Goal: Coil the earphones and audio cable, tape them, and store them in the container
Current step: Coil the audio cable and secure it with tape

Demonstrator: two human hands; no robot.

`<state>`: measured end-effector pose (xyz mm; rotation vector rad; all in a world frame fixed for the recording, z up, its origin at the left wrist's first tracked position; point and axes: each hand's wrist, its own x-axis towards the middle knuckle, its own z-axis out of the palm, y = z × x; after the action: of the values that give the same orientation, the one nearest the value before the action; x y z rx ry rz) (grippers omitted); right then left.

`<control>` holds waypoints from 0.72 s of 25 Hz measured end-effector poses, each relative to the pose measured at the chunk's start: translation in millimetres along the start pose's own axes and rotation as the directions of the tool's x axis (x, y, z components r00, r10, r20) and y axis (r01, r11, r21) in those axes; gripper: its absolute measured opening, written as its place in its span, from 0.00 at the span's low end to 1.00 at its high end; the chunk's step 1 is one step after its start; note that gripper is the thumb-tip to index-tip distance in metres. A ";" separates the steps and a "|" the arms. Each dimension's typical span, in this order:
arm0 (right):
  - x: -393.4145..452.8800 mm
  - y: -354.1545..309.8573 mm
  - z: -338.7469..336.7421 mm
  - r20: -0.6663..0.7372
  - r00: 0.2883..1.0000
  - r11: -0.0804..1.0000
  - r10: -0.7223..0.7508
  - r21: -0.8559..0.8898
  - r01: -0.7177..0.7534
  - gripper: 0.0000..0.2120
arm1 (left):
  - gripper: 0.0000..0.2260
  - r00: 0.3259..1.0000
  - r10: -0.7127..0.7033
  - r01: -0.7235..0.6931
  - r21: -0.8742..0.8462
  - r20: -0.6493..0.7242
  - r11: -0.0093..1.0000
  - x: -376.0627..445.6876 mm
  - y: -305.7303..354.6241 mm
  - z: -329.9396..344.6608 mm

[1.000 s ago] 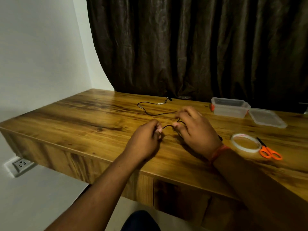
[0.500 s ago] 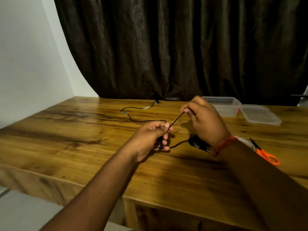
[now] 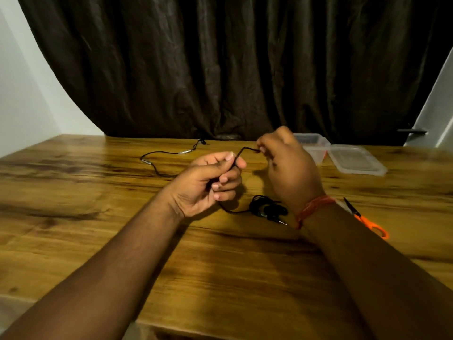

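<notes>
While both hands work above the wooden table (image 3: 73, 217), the left hand (image 3: 208, 182) curls its fingers round a black cable (image 3: 241, 153), thumb and forefinger pinching it. The right hand (image 3: 286, 165) pinches the same cable's far stretch at its fingertips; the short span between the hands runs bent. From under the left hand the cable trails to a dark coiled bundle (image 3: 266, 209) lying by the right wrist, a plug tip showing. A second thin cable (image 3: 166, 155) lies loose farther back, near the dark curtain (image 3: 220, 69). The right hand partly hides a clear plastic container (image 3: 316, 146); its lid (image 3: 355, 160) lies beside it. Orange-handled scissors (image 3: 367, 222) sit behind the right forearm. No writing is readable.
</notes>
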<state>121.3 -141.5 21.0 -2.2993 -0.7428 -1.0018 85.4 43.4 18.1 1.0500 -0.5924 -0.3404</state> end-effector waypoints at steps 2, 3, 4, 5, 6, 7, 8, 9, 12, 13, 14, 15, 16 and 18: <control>-1.1 -12.2 5.4 0.113 0.989 0.994 -0.098 -0.032 0.102 0.10 | 0.08 0.990 0.131 -0.135 -0.063 -0.058 0.989 -0.6 1.4 -0.3; -2.8 -19.8 8.7 0.172 0.975 0.988 -0.138 -0.047 0.148 0.10 | 0.08 0.972 0.195 -0.204 -0.064 -0.131 0.977 -0.9 3.8 0.1; -5.8 -27.0 11.4 0.226 0.961 0.982 -0.162 -0.057 0.179 0.09 | 0.08 0.944 0.247 -0.263 -0.046 -0.217 0.964 -0.3 6.0 0.1; -9.8 -33.9 12.5 0.270 0.948 0.980 -0.167 -0.062 0.190 0.08 | 0.09 0.910 0.288 -0.307 -0.018 -0.298 0.951 0.7 7.4 -1.2; -14.2 -39.8 13.8 0.305 0.938 0.980 -0.163 -0.063 0.191 0.07 | 0.09 0.872 0.322 -0.341 0.013 -0.368 0.940 1.2 8.5 -4.1; -18.0 -44.5 13.9 0.332 0.929 0.979 -0.163 -0.062 0.194 0.06 | 0.09 0.836 0.347 -0.363 0.045 -0.424 0.931 1.8 9.4 -8.1; -20.7 -48.2 13.1 0.351 0.920 0.976 -0.172 -0.063 0.206 0.07 | 0.09 0.806 0.367 -0.374 0.082 -0.464 0.924 2.8 9.7 -11.7; -22.4 -51.1 11.8 0.358 0.915 0.972 -0.186 -0.070 0.225 0.07 | 0.09 0.779 0.388 -0.366 0.144 -0.492 0.919 3.7 9.3 -13.5; -20.9 -54.6 3.9 0.283 0.936 0.968 -0.211 -0.075 0.241 0.09 | 0.09 0.740 0.438 -0.243 0.404 -0.510 0.882 6.3 -1.1 -10.9; -19.2 -53.3 1.1 0.251 0.945 0.969 -0.208 -0.075 0.234 0.09 | 0.09 0.753 0.432 -0.206 0.445 -0.497 0.872 6.5 -6.3 -9.1; -17.9 -50.4 -1.9 0.226 0.953 0.973 -0.199 -0.073 0.221 0.10 | 0.09 0.778 0.411 -0.182 0.457 -0.474 0.871 6.3 -11.2 -7.6; -16.4 -47.2 -4.8 0.210 0.960 0.977 -0.185 -0.070 0.204 0.11 | 0.08 0.806 0.382 -0.160 0.454 -0.452 0.876 5.5 -15.2 -7.4; -15.5 -43.4 -6.9 0.199 0.964 0.979 -0.174 -0.068 0.191 0.11 | 0.07 0.832 0.350 -0.139 0.450 -0.430 0.882 4.6 -18.3 -8.1; -14.1 -37.4 -10.4 0.169 0.971 0.980 -0.172 -0.071 0.186 0.10 | 0.07 0.861 0.315 -0.089 0.491 -0.400 0.867 3.1 -22.3 -8.7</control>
<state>83.5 -125.4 25.2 -2.4448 -1.0072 -0.9490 93.5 37.5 -3.9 1.4509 -0.3411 0.2679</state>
